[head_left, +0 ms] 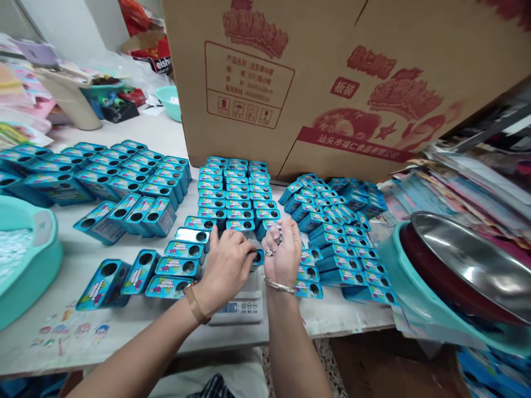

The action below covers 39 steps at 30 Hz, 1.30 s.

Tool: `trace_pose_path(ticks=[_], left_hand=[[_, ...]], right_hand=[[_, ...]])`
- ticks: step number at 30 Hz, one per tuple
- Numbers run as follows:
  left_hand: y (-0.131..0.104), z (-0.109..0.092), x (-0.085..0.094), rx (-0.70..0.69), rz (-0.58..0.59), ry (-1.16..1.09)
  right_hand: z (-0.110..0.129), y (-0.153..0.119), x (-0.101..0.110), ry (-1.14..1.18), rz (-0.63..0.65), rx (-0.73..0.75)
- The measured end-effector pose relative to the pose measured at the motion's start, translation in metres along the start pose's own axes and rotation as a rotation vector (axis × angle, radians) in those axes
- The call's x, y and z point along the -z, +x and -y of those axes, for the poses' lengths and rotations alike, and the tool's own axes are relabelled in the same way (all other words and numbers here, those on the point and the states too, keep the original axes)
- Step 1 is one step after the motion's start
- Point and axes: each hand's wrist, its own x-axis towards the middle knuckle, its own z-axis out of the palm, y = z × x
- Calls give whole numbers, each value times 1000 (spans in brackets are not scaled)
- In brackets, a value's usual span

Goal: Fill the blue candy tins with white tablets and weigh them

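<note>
My left hand (227,262), with a gold bracelet, is over a small white digital scale (251,312). Its fingers are curled at a blue box (258,258) with a round dark hole, standing on or just behind the scale; the fingertips seem to grip its edge. My right hand (285,249), with a silver bangle, is cupped half closed just right of that box and holds several small whitish pieces (280,236). Rows of similar blue boxes (237,197) stand behind both hands.
More blue boxes (139,166) stand at left and right (340,251). A large carton (290,83) blocks the back. At left is a turquoise basin (52,260) of pale pieces; at right, a metal bowl (477,260) rests in stacked basins near the table edge.
</note>
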Motion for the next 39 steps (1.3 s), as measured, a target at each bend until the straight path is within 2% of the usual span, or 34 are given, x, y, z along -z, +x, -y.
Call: trace_pose_path(ticks=[3, 7, 13, 19, 25, 27, 32, 35, 39], left_hand=[[0, -1, 3, 28, -30, -97], [3, -9, 7, 70, -5, -202], [10, -19, 8, 90, 23, -227], [8, -19, 15, 113, 72, -203], [12, -21, 17, 120, 71, -191], [12, -20, 16, 120, 71, -194], [6, -12, 16, 65, 65, -190], [0, -5, 29, 55, 1, -172], [-7, 6, 62, 108, -158, -187]], right_hand=[[0, 0, -2, 11, -7, -10], [0, -3, -5, 36, -12, -25], [2, -4, -4, 38, -25, 40], [2, -2, -1, 71, -25, -24], [1, -8, -6, 57, -11, 48], [2, -6, -6, 109, -21, 16], [10, 8, 5, 289, -37, -169], [25, 11, 16, 347, -17, -160], [52, 6, 27, 369, 58, -74]])
